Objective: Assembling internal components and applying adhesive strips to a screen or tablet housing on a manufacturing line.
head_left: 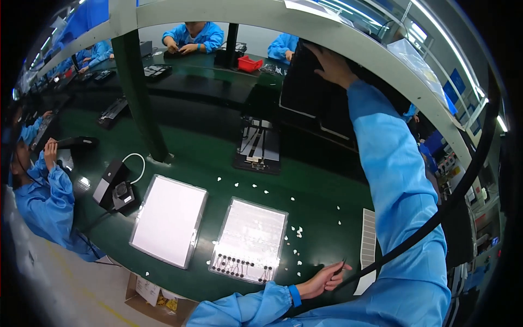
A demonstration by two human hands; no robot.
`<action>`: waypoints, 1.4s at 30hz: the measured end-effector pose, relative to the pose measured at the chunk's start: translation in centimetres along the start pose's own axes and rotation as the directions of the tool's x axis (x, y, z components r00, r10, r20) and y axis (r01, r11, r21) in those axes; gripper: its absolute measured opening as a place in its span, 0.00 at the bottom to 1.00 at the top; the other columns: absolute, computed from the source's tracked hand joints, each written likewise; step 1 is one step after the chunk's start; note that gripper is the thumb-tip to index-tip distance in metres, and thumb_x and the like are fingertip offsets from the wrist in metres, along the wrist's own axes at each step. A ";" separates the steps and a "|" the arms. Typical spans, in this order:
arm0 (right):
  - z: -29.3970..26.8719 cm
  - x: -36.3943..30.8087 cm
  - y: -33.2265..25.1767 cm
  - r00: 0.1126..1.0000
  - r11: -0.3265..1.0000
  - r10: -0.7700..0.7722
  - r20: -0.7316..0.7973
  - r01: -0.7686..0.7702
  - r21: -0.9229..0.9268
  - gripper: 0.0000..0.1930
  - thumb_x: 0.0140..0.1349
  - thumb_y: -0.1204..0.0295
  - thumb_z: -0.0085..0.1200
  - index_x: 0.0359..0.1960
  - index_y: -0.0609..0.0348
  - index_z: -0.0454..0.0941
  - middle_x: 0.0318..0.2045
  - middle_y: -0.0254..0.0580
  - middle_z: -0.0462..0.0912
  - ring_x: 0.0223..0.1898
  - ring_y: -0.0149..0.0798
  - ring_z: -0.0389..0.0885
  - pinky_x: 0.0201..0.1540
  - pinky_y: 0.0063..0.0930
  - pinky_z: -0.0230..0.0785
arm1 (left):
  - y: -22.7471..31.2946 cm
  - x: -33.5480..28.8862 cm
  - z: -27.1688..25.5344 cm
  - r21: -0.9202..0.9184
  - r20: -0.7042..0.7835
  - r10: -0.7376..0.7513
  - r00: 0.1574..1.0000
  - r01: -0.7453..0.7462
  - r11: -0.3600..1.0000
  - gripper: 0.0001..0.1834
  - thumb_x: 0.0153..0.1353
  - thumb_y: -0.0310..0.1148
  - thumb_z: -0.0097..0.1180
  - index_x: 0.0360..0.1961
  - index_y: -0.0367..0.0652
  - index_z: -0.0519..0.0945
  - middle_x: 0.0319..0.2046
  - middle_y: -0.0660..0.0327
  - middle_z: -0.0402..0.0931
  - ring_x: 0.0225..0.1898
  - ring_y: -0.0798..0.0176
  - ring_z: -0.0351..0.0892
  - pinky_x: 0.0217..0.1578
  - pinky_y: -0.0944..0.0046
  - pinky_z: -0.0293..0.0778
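Note:
My left hand (321, 280), with a blue wristband, is low over the green bench. Its fingers are closed round a slim dark tool (341, 267) whose exact kind I cannot make out. My right arm stretches far forward. The right hand (333, 66) has its fingers spread against the upper part of a large black panel or box (305, 82). Left of my left hand lies a clear-edged white tray (256, 223) with several small black-ended parts (234, 265) along its near side. Small white pieces (299, 231) are scattered beside it.
A second white tray (169, 220) lies further left, near a black boxy device (115, 185) with a white cable. An opened flat device (259, 144) sits mid-bench. A label sheet (368, 234) is under my right arm. A black cable (430, 223) crosses in front. Co-workers sit around.

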State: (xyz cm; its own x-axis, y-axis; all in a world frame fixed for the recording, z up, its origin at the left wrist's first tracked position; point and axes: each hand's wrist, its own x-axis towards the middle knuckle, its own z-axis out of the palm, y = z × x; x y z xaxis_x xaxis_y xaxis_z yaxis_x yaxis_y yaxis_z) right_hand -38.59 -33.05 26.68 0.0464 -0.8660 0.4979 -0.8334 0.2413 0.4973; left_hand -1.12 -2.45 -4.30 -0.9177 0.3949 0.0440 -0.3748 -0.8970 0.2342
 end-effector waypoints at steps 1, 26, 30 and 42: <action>0.8 1.3 -0.3 0.997 0.993 -0.037 0.063 0.043 -0.107 0.44 0.53 0.63 0.71 0.72 0.39 0.60 0.71 0.52 0.60 0.68 0.60 0.64 0.68 0.51 0.63 | 0.1 -0.1 -0.1 0.001 -0.010 0.008 1.000 -0.008 1.000 0.22 0.78 0.50 0.38 0.57 0.44 0.71 0.23 0.74 0.53 0.20 0.78 0.50 0.21 0.74 0.47; 0.6 1.5 -0.3 0.995 0.999 0.040 0.091 -0.038 -0.028 0.48 0.48 0.57 0.70 0.73 0.35 0.59 0.64 0.62 0.63 0.65 0.64 0.65 0.66 0.57 0.62 | 0.1 0.0 0.3 0.080 -0.056 -0.089 0.994 0.093 0.992 0.24 0.74 0.57 0.41 0.56 0.52 0.74 0.24 0.77 0.57 0.23 0.76 0.50 0.27 0.72 0.48; 3.1 -0.3 -5.3 0.977 0.970 0.097 -0.189 -0.136 -0.204 0.57 0.45 0.58 0.75 0.76 0.45 0.50 0.67 0.62 0.61 0.70 0.63 0.57 0.70 0.68 0.48 | 0.1 -0.5 -0.5 0.047 -0.018 -0.024 1.000 0.025 0.999 0.24 0.74 0.56 0.41 0.57 0.51 0.74 0.25 0.76 0.58 0.22 0.76 0.50 0.27 0.72 0.48; -4.6 -9.1 -5.9 0.908 0.965 0.249 -0.338 -0.203 0.167 0.51 0.39 0.73 0.76 0.69 0.56 0.61 0.66 0.54 0.65 0.68 0.58 0.62 0.70 0.52 0.53 | -0.3 -0.3 1.3 0.131 -0.173 0.200 0.964 -0.178 0.975 0.24 0.76 0.46 0.45 0.69 0.59 0.59 0.38 0.68 0.65 0.28 0.75 0.59 0.25 0.75 0.54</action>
State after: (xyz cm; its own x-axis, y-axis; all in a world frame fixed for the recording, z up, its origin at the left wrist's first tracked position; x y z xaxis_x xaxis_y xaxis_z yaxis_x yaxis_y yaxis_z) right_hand -31.57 -24.53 22.49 0.0206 -0.5777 0.8160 -0.9054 0.3354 0.2603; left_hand -0.56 -2.03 -3.09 -0.9827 0.1674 -0.0791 -0.1846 -0.9192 0.3479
